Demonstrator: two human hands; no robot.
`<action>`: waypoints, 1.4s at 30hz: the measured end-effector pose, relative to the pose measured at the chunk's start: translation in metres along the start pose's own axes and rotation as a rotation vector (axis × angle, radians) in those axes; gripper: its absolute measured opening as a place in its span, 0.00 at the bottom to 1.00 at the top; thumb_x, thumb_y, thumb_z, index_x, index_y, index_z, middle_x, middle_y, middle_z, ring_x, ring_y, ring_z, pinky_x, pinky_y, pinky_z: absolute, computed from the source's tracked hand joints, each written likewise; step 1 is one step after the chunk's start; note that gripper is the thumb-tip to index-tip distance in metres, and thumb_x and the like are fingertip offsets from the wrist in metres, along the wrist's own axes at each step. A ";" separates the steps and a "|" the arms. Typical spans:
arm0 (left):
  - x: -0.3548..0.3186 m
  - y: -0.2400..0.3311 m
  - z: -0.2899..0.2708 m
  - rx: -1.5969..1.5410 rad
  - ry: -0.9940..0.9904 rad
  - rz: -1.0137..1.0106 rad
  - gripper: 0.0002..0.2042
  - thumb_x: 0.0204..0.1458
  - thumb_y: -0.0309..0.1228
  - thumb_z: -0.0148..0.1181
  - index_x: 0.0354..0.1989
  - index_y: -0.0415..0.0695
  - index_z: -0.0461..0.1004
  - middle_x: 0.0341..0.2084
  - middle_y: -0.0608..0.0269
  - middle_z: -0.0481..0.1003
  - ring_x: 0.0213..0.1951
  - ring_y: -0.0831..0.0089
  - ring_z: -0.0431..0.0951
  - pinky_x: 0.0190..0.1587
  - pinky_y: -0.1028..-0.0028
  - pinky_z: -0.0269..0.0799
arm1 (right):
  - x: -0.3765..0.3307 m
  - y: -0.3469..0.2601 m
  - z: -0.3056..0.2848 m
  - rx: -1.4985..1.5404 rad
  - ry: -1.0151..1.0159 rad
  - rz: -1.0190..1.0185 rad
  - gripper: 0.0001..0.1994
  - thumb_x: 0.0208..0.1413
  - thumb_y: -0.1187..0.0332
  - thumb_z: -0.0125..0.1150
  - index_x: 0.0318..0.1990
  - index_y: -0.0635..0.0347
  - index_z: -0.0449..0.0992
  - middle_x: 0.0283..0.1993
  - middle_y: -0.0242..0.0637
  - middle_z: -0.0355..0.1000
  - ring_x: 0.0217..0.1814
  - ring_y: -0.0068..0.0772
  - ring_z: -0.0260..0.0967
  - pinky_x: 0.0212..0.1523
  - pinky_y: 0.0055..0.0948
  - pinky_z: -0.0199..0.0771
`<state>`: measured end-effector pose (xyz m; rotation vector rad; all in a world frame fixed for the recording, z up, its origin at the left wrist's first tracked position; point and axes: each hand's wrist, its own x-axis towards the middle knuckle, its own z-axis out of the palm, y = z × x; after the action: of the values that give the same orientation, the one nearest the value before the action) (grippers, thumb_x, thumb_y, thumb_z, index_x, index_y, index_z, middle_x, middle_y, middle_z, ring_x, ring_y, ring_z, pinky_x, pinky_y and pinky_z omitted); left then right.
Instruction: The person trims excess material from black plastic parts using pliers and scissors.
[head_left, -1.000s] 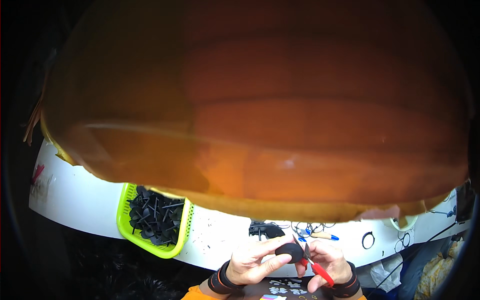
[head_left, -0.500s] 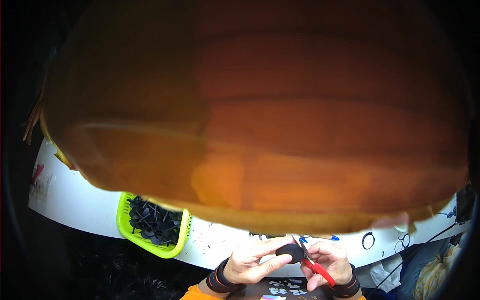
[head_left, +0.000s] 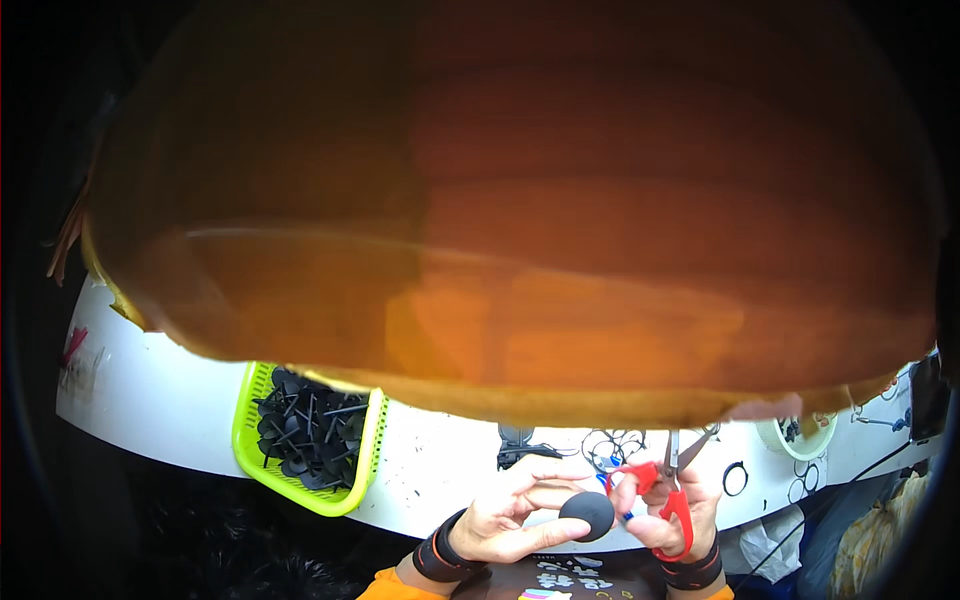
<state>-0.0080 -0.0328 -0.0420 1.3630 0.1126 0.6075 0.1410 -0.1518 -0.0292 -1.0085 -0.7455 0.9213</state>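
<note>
My left hand (head_left: 500, 522) holds a smooth black round piece (head_left: 587, 516) between thumb and fingers, its rounded face toward me. My right hand (head_left: 703, 497) has red-handled scissors (head_left: 674, 474) hooked on its fingers. Their blades point away from me and are spread apart, clear of the black piece. The right fingertips are close to the piece's right edge; whether they touch it I cannot tell. Something small and blue shows by the right fingers, too small to name.
A lime-green basket (head_left: 242, 448) of black stemmed discs stands left on the white table (head_left: 190, 430). Thin black rings (head_left: 736, 479), black scraps (head_left: 530, 452) and a pale bowl (head_left: 812, 446) lie beyond and right of my hands. A blurred orange-brown shape (head_left: 560, 340) covers the upper view.
The scissors have swung away from the black piece, up and to the right, and now point away from me. My right hand has moved slightly right. The left hand keeps its hold.
</note>
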 end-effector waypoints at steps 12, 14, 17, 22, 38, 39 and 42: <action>0.001 -0.024 0.007 -0.181 -0.033 0.095 0.44 0.32 0.22 0.71 0.57 0.35 0.47 0.43 0.55 0.69 0.48 0.69 0.68 0.53 0.69 0.58 | -0.007 0.035 0.007 -0.214 0.232 -0.053 0.21 0.37 0.80 0.60 0.44 0.66 0.65 0.24 0.37 0.67 0.26 0.27 0.65 0.30 0.25 0.67; 0.001 -0.028 0.012 -0.189 -0.001 0.115 0.39 0.35 0.19 0.69 0.56 0.34 0.50 0.43 0.53 0.69 0.47 0.69 0.69 0.52 0.70 0.61 | -0.003 0.031 0.016 -0.076 0.248 -0.107 0.20 0.38 0.78 0.59 0.43 0.66 0.65 0.23 0.38 0.67 0.25 0.27 0.65 0.30 0.25 0.67; -0.002 -0.036 0.010 -0.200 0.137 0.026 0.26 0.40 0.15 0.62 0.49 0.33 0.59 0.41 0.53 0.69 0.45 0.69 0.72 0.51 0.71 0.65 | -0.007 0.033 0.019 0.057 0.280 -0.099 0.18 0.40 0.77 0.58 0.43 0.67 0.65 0.22 0.38 0.66 0.24 0.27 0.65 0.30 0.25 0.67; -0.004 -0.035 -0.001 -0.132 0.131 0.055 0.24 0.40 0.14 0.61 0.48 0.33 0.61 0.41 0.51 0.70 0.44 0.68 0.73 0.49 0.71 0.66 | 0.002 0.049 -0.043 -0.942 0.448 -0.382 0.16 0.44 0.77 0.58 0.42 0.70 0.64 0.26 0.38 0.67 0.26 0.26 0.66 0.30 0.25 0.68; -0.031 0.013 -0.037 0.101 0.428 0.258 0.24 0.40 0.17 0.57 0.49 0.28 0.63 0.38 0.36 0.70 0.40 0.50 0.74 0.48 0.56 0.67 | 0.046 0.013 -0.143 -1.742 0.126 0.014 0.25 0.35 0.75 0.62 0.46 0.70 0.64 0.36 0.51 0.66 0.38 0.52 0.65 0.39 0.41 0.65; -0.035 0.023 -0.063 0.434 0.443 0.385 0.24 0.40 0.16 0.56 0.50 0.30 0.63 0.40 0.35 0.69 0.42 0.50 0.73 0.48 0.56 0.66 | 0.042 0.012 -0.152 -1.805 0.174 -0.069 0.26 0.35 0.74 0.63 0.46 0.70 0.64 0.36 0.50 0.66 0.38 0.52 0.64 0.40 0.40 0.65; -0.033 0.074 -0.103 1.653 0.968 0.165 0.27 0.44 0.24 0.58 0.55 0.36 0.59 0.54 0.46 0.59 0.54 0.55 0.62 0.56 0.66 0.57 | 0.034 -0.001 -0.132 -1.861 0.218 -0.134 0.27 0.34 0.73 0.64 0.46 0.70 0.64 0.38 0.50 0.65 0.40 0.51 0.64 0.40 0.39 0.65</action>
<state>-0.1036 0.0484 -0.0049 2.4828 1.5756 1.4010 0.2692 -0.1698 -0.0727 -2.5175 -1.4386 -0.3140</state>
